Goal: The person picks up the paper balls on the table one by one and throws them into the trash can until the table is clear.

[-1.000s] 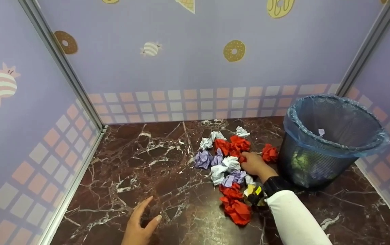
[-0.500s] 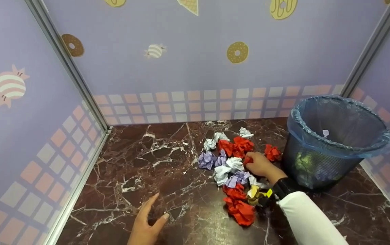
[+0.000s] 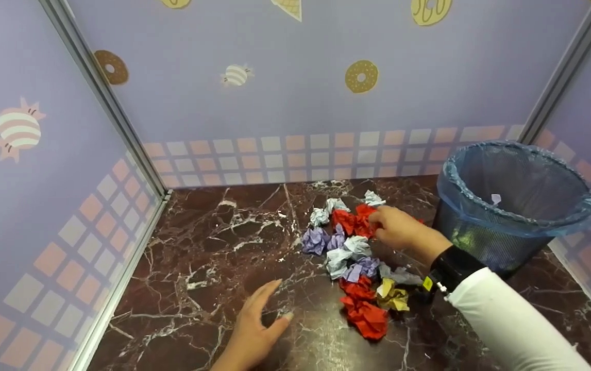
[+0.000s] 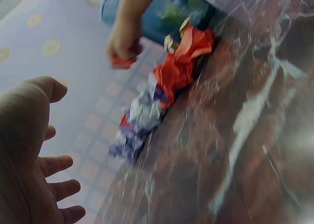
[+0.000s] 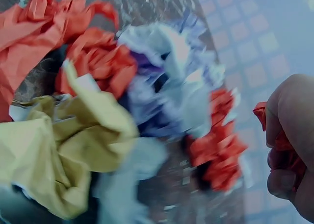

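1. Resting flat on the marble surface (image 3: 213,247) nearest the camera: left grip (image 3: 254,330), fingers spread and relaxed, holding nothing. Slid slightly forward and to the right over the past second.
2. Just beyond and to the right of it: a flattened red wad (image 3: 365,314) touching a yellow ball (image 3: 393,298). Both lying where they lay a second ago.
3. Farther on: the pile (image 3: 344,247) of crumpled lilac, white and red paper balls, tightly bunched, most touching one another. No shift to be seen among them.
4. At the far right side of the pile: right grip (image 3: 401,229), fingers curled and pinching a small red ball (image 5: 260,111) against the thumb. Plain in both wrist views; barely told apart from the other red paper in the head view.
5. Changed within the second: right grip risen from low among the balls and drawn back toward the far edge of the pile, wrist now raised off the surface. Red ball therefore judged lifted clear of the pile, carried in the pinch, not yet let go.
6. Right of that grip, well within reach: the mesh bin (image 3: 517,206) with its blue liner, upright, mouth open, some paper already showing through the mesh.
7. Farthest: the lilac wall (image 3: 285,103) with doughnut prints.
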`<state>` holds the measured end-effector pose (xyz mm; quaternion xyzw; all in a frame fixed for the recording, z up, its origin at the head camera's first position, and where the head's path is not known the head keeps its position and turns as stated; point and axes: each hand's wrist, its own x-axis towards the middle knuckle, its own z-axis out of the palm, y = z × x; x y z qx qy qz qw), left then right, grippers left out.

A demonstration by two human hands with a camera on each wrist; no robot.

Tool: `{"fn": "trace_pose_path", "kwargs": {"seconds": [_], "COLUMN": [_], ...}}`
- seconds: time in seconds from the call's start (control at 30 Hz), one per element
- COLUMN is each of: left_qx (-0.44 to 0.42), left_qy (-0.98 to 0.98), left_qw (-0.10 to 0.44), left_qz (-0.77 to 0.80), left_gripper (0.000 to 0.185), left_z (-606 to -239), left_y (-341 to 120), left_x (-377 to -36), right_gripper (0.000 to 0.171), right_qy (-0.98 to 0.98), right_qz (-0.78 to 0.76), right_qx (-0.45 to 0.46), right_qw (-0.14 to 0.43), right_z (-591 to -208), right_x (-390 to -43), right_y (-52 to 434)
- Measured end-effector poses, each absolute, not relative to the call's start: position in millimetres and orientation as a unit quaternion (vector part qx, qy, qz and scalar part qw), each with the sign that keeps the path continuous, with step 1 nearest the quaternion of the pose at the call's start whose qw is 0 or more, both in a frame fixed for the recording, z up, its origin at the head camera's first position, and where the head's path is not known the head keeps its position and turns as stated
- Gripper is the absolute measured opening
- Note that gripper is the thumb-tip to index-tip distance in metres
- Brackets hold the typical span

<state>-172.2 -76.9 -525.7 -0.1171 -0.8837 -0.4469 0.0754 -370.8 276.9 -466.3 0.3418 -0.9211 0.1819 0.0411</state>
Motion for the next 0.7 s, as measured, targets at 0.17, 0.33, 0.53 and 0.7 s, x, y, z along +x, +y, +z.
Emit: {"fn": "trace_pose_path", "kwargs": {"seconds": [0.17, 0.33, 0.53, 0.7], "left_qx": [-0.156, -0.185, -0.209, -0.247], "left_qy": [-0.893, -0.899, -0.900, -0.893], "left_qw": [0.069, 0.044, 0.010, 0.006], "left_qz": [-0.416, -0.395, -0.383, -0.376], "left_gripper": [0.069, 0.069, 0.068, 0.069], "left_z": [-512.2, -498.5, -480.7, -468.6], "left_y": [-48.6, -17.5, 20.4, 51.4], "left_x": [-180.5, -190.7, -201.5, -209.6], "right_gripper": [0.015, 0.024, 0.024, 0.022], "right_qy": [-0.926, -0.936, -0.943, -0.939], "right_qz": [0.147, 0.128, 0.125, 0.153], "right_qx": [0.346, 0.327, 0.306, 0.302], "right_qw": [0.017, 0.016, 0.019, 0.064], "right_z": [-414.9, -364.9, -311.8, -280.1], "right_x": [-359.1, -343.4, -327.3, -324.2], "right_y": [270.8, 274.5, 293.8, 326.5]}}
